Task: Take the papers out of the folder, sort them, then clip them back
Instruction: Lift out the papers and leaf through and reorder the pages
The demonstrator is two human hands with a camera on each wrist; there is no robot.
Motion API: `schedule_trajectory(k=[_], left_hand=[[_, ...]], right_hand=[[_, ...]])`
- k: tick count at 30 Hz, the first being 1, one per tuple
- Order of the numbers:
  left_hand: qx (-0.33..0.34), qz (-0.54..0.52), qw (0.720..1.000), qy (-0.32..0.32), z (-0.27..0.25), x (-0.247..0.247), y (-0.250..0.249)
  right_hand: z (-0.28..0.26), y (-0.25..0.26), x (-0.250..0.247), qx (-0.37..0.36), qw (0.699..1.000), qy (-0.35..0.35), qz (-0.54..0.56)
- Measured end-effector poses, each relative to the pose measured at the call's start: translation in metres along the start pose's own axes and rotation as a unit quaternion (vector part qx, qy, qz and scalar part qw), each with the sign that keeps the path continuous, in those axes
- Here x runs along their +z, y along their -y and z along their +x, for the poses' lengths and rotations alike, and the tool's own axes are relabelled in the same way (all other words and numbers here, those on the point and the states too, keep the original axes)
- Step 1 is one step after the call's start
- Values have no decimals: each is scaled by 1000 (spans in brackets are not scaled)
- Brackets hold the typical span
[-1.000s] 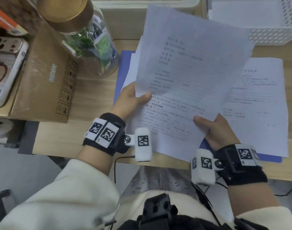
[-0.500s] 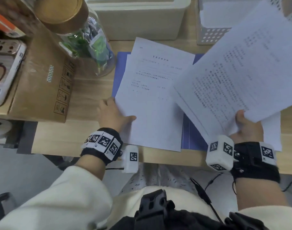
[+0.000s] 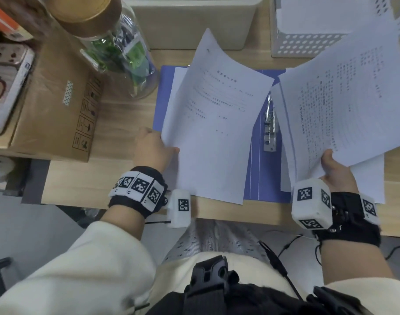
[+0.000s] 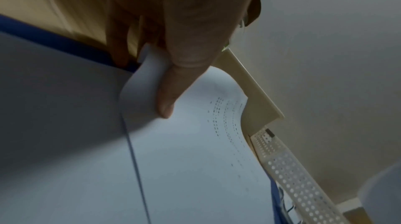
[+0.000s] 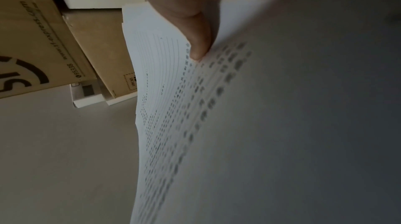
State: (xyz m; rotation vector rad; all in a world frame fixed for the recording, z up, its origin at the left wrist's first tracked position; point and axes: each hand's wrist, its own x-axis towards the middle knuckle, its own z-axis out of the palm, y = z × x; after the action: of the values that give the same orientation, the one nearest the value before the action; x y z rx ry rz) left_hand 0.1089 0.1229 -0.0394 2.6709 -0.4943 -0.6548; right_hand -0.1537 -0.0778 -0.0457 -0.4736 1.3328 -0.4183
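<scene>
Crowding folder (image 3: 266, 180): jar (image 3: 117, 53), box (image 3: 51, 98), basket (image 3: 308, 45).

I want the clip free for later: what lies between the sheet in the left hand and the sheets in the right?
In the head view, the open blue folder with its bare metal clip.

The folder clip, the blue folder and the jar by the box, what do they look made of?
Folder clip: looks like bright metal, given its silvery glints. Blue folder: probably matte plastic or coated card; flat, even colour, no glare. Jar: clear glass or hard plastic, since its contents show through; its lid looks brownish, perhaps wood or bamboo.
</scene>
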Motion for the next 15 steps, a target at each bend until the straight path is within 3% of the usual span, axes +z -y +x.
schedule_trajectory(k=[4, 9, 12, 15], left_hand=[[0, 44, 999, 17, 1, 13, -2], [-18, 4, 1000, 12, 1, 15, -4], [-48, -66, 997, -8, -2, 9, -3], [-85, -211, 974, -18, -6, 1, 3]], right_hand=[[-5, -6, 9, 36, 997, 64, 12], [-8, -12, 21, 20, 998, 66, 2], [-14, -13, 23, 61, 991, 115, 4], [-24, -8, 29, 70, 990, 120, 24]])
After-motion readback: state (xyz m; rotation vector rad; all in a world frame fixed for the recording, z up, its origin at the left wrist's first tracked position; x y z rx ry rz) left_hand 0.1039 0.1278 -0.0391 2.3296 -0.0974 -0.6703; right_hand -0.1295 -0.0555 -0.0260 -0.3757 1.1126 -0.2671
